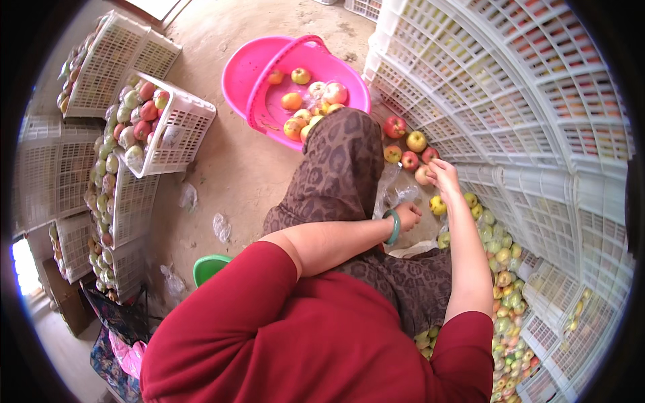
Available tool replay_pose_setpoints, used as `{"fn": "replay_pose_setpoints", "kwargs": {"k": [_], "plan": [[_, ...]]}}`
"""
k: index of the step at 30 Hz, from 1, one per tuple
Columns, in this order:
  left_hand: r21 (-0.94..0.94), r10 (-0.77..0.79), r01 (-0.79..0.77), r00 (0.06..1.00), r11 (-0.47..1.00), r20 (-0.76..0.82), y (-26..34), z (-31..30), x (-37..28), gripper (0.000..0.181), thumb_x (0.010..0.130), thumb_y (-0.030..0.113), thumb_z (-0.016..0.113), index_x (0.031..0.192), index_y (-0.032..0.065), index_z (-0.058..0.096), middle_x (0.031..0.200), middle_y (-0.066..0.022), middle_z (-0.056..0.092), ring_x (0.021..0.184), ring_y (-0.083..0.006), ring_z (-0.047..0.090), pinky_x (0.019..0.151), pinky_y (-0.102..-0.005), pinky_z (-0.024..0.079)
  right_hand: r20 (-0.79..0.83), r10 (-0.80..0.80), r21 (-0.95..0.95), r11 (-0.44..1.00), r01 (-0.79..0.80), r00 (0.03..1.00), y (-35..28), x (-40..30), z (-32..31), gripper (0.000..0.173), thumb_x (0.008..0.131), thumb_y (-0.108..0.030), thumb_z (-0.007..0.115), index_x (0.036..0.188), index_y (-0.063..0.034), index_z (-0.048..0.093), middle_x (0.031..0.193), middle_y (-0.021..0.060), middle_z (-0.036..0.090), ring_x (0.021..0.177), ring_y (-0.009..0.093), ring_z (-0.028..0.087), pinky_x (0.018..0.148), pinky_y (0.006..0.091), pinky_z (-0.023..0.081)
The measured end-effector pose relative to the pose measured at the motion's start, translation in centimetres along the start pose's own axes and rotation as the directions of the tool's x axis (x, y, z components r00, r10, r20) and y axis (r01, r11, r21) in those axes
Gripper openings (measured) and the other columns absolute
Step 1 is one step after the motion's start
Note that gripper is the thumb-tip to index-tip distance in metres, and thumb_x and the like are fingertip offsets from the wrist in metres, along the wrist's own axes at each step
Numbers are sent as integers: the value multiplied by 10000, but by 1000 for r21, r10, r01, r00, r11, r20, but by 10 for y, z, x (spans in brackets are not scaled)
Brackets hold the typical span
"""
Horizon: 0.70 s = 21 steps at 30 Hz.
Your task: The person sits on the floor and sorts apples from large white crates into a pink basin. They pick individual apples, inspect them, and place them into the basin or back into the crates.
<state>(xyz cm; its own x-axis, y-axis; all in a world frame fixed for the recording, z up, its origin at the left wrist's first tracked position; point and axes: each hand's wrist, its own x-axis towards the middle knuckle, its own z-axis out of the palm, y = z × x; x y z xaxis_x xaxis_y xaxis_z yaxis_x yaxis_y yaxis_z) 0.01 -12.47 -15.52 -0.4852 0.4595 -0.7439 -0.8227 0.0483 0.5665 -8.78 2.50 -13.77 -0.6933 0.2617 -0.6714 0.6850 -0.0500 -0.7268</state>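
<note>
My right hand has its fingers on a pale red apple at the edge of a small group on the floor by the crates. A red apple and a yellow apple lie just beyond it. My left hand, below a green bangle, hovers beside clear plastic film; its fingers are loosely curled, and whether they hold anything cannot be told. In front of my knee stands a pink plastic basket with a handle, holding several apples, some in clear film.
Stacked white plastic crates wall the right side. More apples are heaped along their foot. At left stand crates of bagged apples, one white crate jutting out. Crumpled plastic bags lie on the floor near a green plastic object.
</note>
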Motion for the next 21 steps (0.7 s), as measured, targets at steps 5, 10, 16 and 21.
{"fn": "replay_pose_setpoints", "kwargs": {"k": [5, 10, 16, 21], "plan": [[-11, -35, 36, 998, 999, 45, -5, -16, 14, 222, 716, 21, 619, 932, 58, 581, 618, -42, 533, 484, -158, 505, 417, -320, 413, -239, 98, 101, 992, -75, 966, 65, -18, -105, 410, 840, -176, 643, 1207, -31, 532, 969, 87, 606, 767, 196, 608, 669, 330, 533], [99, -62, 71, 994, 993, -93, 19, -25, -2, 227, 808, 78, 589, 1035, 64, 586, 794, -28, 575, 659, -143, 558, 602, -292, 491, -405, 194, 195, 973, -123, 893, 108, -29, -154, 170, 789, -129, 661, 935, -57, 613, 749, 51, 564, 600, 186, 563, 545, 313, 504], [114, -106, 115, 991, 987, -81, 28, -24, -10, 248, 842, 81, 580, 1089, 70, 554, 909, -48, 577, 764, -166, 580, 683, -301, 503, -486, -58, -428, 886, -180, 872, 150, -4, -169, 309, 713, -178, 675, 983, -29, 652, 869, 177, 668, 794, 250, 663, 688, 352, 517], [127, -126, 143, 983, 981, -131, 21, -22, -8, 261, 817, 71, 583, 1077, 45, 559, 885, -49, 582, 723, -152, 567, 655, -284, 493, -349, 66, -653, 698, -293, 935, 148, 3, -141, 526, 729, -247, 719, 1191, -53, 556, 1191, 143, 600, 1118, 287, 559, 945, 352, 430]]}}
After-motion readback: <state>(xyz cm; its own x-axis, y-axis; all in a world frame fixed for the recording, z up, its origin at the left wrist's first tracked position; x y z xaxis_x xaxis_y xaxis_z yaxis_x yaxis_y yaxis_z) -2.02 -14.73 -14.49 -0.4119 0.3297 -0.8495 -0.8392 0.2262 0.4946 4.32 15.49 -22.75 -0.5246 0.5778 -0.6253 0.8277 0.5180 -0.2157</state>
